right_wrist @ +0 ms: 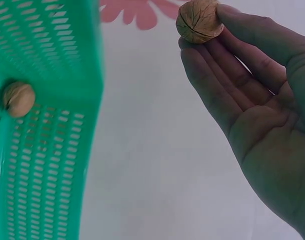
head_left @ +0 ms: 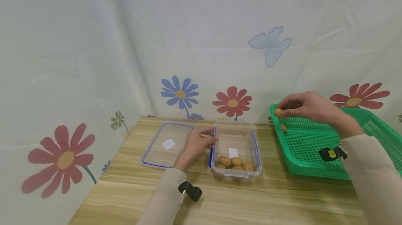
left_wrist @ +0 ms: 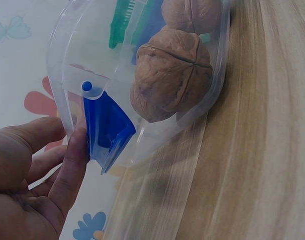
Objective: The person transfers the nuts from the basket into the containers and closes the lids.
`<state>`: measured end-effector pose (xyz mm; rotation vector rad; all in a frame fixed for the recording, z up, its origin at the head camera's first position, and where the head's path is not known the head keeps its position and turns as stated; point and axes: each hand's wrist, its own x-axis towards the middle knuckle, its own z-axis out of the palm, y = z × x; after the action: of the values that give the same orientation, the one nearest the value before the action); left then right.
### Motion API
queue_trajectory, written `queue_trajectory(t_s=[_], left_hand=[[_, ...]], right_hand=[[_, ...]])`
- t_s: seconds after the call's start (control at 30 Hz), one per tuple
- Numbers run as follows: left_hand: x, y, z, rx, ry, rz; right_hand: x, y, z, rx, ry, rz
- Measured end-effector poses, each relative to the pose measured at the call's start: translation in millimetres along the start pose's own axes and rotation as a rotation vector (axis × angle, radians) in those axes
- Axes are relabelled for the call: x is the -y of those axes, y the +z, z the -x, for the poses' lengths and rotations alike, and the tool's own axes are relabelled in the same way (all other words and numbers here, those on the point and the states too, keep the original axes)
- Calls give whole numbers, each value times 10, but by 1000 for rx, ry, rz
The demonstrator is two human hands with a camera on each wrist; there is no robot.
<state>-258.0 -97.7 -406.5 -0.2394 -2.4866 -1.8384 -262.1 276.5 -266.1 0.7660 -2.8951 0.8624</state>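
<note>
My right hand (head_left: 309, 108) pinches a walnut (right_wrist: 198, 21) between thumb and fingertips, above the left rim of a green plastic basket (head_left: 287, 153). Another walnut (right_wrist: 19, 99) lies inside that basket, near its left end in the head view. On the table, a clear lidded-type container (head_left: 253, 141) stands without its lid, with several walnuts (head_left: 237, 161) gathered at its near end. My left hand (head_left: 198, 142) holds the container's left wall by the rim, thumb and finger on either side of it. Beside those fingers hangs a blue side clasp (left_wrist: 106, 127).
Left of the container, a clear lid (head_left: 157, 150) with a blue seal lies flat on the wooden table (head_left: 238, 202), partly behind the left hand. White curtain cloth (head_left: 201, 57) with printed flowers stands at the back and left. Each wrist wears a small black camera.
</note>
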Motion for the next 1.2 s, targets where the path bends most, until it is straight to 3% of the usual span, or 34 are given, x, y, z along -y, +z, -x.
queue_trajectory(t_s=[0.4, 0.73, 0.97, 1.2], left_hand=[[7, -5, -5, -3, 5, -16], [19, 5, -6, -4, -4, 5], [28, 9, -1, -8, -2, 7], [36, 12, -5, -11, -5, 6]], right_hand=[[237, 124, 54, -42, -29, -57], [286, 275, 113, -83, -84, -153], [295, 401, 117, -86, -57, -248], [353, 497, 124, -102, -42, -270]])
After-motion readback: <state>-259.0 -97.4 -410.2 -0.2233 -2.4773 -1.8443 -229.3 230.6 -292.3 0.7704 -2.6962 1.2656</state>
